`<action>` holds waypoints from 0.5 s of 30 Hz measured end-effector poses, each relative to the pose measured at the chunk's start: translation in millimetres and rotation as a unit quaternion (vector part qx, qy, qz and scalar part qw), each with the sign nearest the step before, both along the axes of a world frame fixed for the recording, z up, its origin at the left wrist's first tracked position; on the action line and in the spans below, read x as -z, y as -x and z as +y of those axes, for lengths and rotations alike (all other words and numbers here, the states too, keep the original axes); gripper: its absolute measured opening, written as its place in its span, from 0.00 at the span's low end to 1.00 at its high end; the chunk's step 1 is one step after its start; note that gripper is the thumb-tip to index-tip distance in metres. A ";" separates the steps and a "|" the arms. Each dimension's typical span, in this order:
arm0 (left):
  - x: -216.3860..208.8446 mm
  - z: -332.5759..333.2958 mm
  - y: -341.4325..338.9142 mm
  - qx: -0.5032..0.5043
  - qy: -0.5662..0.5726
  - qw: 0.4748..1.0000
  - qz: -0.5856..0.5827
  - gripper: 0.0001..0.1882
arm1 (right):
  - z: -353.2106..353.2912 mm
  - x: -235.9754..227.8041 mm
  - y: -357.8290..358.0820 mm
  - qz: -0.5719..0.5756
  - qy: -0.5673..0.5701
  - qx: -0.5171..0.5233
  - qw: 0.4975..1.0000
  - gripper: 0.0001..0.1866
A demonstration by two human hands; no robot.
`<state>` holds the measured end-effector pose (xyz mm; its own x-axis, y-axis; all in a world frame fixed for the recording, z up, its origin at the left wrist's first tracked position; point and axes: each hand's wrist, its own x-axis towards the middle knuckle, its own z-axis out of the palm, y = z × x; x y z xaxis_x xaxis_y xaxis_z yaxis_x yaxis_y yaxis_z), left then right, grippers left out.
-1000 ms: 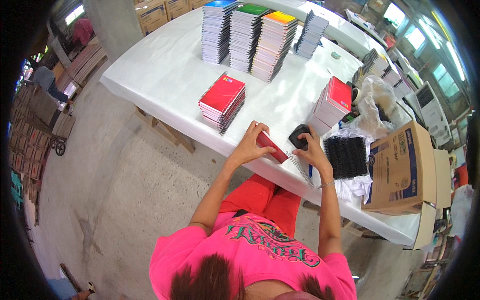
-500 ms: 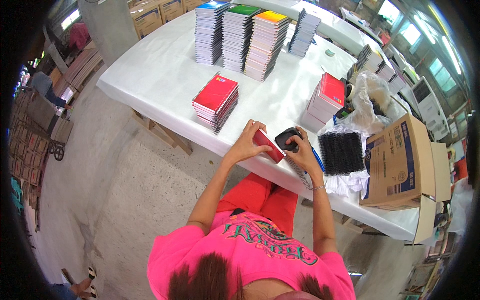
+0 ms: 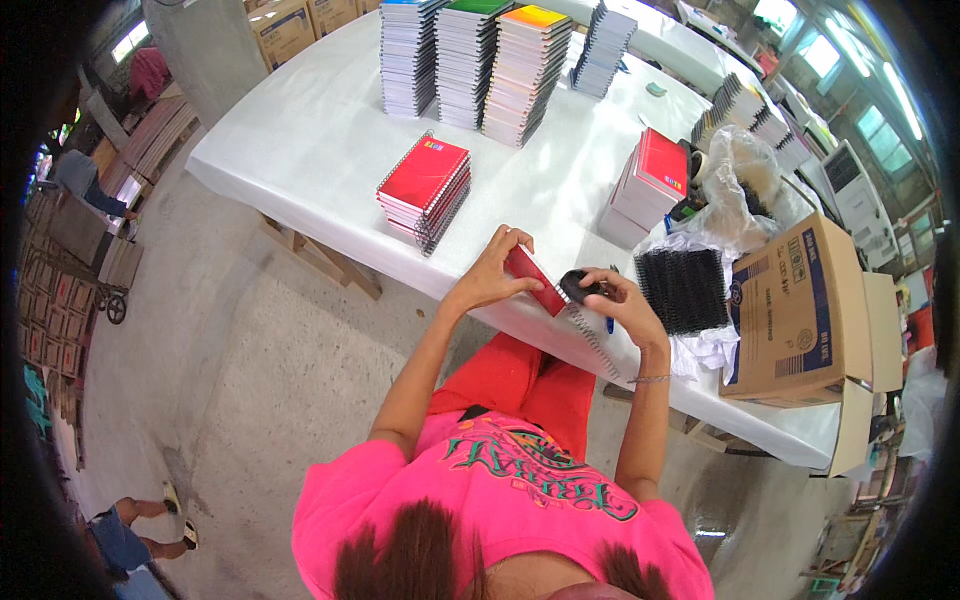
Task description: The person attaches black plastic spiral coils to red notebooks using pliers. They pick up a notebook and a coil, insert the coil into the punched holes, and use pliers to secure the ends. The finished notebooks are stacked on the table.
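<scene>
My left hand [image 3: 492, 272] grips a small red-covered notebook [image 3: 533, 279], fingers on its far side and thumb on the near face. A wire spiral coil [image 3: 594, 345] trails from the notebook's right end toward my right wrist. My right hand [image 3: 625, 307] is curled, its fingertips on a black rounded object [image 3: 577, 287] beside that end. What this object is, I cannot make out. Partly hidden under the right hand is a blue item [image 3: 610, 324]. Beyond my left hand stands a stack of red spiral notebooks [image 3: 425, 180].
Tall notebook stacks [image 3: 518, 85] stand at the far side of the white table [image 3: 300, 140]. To the right are a red-topped stack [image 3: 650, 185], a bundle of black coils [image 3: 683, 290], a plastic bag [image 3: 748, 180] and an open cardboard box [image 3: 790, 315]. A person's legs [image 3: 150, 525] show at lower left.
My right hand has shifted from the coil at the notebook's end onto the black object. The view has moved slightly, and the person at lower left has come further into sight.
</scene>
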<state>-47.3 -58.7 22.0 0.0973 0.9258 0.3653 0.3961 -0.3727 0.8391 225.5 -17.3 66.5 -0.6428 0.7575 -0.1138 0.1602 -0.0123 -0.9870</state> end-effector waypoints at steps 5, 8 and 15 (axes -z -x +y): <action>-1.0 -1.4 0.0 0.008 0.018 1.000 -0.015 0.31 | -11.0 -17.1 2.7 -0.083 -0.014 -0.007 0.996 0.13; -0.4 0.9 1.3 0.006 0.001 1.000 -0.026 0.31 | -0.7 -10.4 -0.7 0.043 0.003 0.031 0.999 0.13; -1.7 -3.0 0.2 0.021 0.048 0.997 -0.062 0.42 | -8.4 -12.4 3.0 -0.013 -0.023 0.042 0.999 0.17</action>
<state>-47.5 -61.7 23.7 0.0956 0.9531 0.2873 0.2726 -0.3026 0.9133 222.5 -25.7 78.8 -0.5734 0.8141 -0.0925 0.1858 0.0192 -0.9824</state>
